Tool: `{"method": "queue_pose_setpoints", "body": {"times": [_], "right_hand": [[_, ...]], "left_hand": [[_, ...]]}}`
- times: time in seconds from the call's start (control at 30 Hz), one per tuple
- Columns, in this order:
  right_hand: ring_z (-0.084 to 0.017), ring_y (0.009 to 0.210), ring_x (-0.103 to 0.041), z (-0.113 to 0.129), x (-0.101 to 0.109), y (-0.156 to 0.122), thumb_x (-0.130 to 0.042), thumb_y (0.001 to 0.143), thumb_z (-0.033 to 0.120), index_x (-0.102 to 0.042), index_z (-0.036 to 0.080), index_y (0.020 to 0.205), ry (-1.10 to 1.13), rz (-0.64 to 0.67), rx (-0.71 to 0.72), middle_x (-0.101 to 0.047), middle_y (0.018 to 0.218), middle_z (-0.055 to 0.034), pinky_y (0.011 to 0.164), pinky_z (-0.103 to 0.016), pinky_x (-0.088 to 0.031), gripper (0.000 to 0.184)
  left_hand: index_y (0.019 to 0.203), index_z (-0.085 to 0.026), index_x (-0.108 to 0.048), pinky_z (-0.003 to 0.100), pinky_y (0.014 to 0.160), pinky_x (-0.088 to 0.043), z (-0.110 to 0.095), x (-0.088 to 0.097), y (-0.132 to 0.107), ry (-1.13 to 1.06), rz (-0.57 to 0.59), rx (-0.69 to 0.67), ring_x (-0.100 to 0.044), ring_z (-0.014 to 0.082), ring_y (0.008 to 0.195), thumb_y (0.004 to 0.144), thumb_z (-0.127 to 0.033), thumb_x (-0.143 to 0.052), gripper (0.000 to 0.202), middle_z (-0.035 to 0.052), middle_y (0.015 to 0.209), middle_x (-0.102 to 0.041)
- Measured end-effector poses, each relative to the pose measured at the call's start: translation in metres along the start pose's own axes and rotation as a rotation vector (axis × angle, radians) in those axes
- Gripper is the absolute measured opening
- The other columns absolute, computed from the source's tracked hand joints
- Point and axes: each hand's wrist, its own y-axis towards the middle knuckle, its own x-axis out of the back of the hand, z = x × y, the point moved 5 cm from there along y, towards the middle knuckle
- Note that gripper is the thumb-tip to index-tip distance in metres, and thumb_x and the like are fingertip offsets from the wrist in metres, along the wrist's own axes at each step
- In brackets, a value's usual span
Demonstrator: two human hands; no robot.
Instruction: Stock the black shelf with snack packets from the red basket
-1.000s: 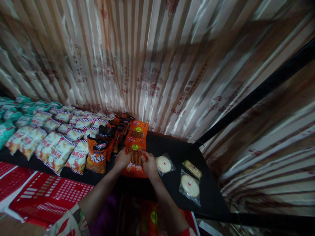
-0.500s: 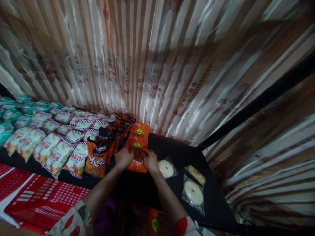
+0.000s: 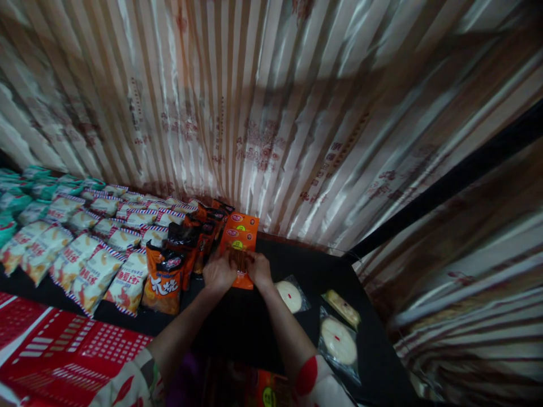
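While both hands clamp one orange snack packet (image 3: 240, 251), left hand (image 3: 219, 273) on its left edge and right hand (image 3: 259, 270) on its right, it lies flat on the black table (image 3: 250, 322), overlapping a second orange packet (image 3: 242, 222) behind. Red logos show, but the writing is too blurred to read. Two wrapped round cakes (image 3: 289, 295) and one oblong pastry (image 3: 344, 308) sit to the right, near the table's edge. Bare table lies in front.

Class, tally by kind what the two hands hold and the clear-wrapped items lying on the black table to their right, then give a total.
Orange packet: 1
Round white cakes: 2
Oblong yellowish cake: 1
Total: 4
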Motion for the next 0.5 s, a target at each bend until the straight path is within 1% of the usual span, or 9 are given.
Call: {"method": "queue_pose_setpoints", "body": {"times": [0.1, 0.2, 0.33, 0.43, 0.5], "right_hand": [[-0.016, 0.088, -0.066, 0.001, 0.0, 0.006, -0.051, 0.079, 0.012, -0.07, 0.019, 0.101, -0.05, 0.046, -0.031, -0.07, 0.096, -0.0069, 0.08, -0.021, -0.047, 0.03], [-0.015, 0.09, -0.065, 0.003, 0.0, 0.01, -0.051, 0.081, 0.014, -0.07, 0.018, 0.103, -0.068, 0.056, -0.051, -0.07, 0.097, -0.0072, 0.081, -0.019, -0.046, 0.029], [-0.015, 0.093, -0.065, 0.004, 0.001, 0.015, -0.051, 0.081, 0.014, -0.068, 0.019, 0.106, -0.091, 0.055, -0.067, -0.069, 0.1, -0.0078, 0.083, -0.019, -0.046, 0.03], [-0.015, 0.093, -0.065, 0.004, 0.001, 0.018, -0.051, 0.082, 0.015, -0.068, 0.019, 0.107, -0.104, 0.057, -0.068, -0.069, 0.101, -0.0077, 0.082, -0.019, -0.046, 0.031], [-0.015, 0.093, -0.064, 0.004, 0.001, 0.02, -0.051, 0.082, 0.015, -0.068, 0.019, 0.107, -0.113, 0.055, -0.069, -0.068, 0.103, -0.0082, 0.082, -0.019, -0.046, 0.031]], "left_hand": [[0.113, -0.018, -0.06, 0.036, 0.093, -0.043, -0.002, -0.001, 0.0, 0.108, -0.035, -0.022, -0.053, 0.0258, 0.11, 0.081, -0.024, -0.045, 0.036, 0.0102, 0.133, -0.049], [0.11, -0.019, -0.061, 0.035, 0.093, -0.043, -0.003, -0.002, 0.001, 0.161, -0.062, -0.034, -0.054, 0.0247, 0.11, 0.081, -0.024, -0.046, 0.034, 0.0096, 0.133, -0.049], [0.108, -0.019, -0.062, 0.034, 0.095, -0.043, -0.002, -0.007, 0.005, 0.175, -0.103, -0.059, -0.052, 0.0249, 0.113, 0.08, -0.024, -0.047, 0.032, 0.0091, 0.136, -0.046], [0.108, -0.02, -0.061, 0.034, 0.098, -0.041, -0.001, -0.01, 0.008, 0.161, -0.104, -0.066, -0.049, 0.0245, 0.116, 0.08, -0.024, -0.048, 0.032, 0.0074, 0.138, -0.044], [0.109, -0.019, -0.062, 0.034, 0.101, -0.038, -0.002, -0.012, 0.009, 0.146, -0.098, -0.081, -0.047, 0.0246, 0.119, 0.08, -0.024, -0.048, 0.032, 0.0077, 0.139, -0.044]]}}
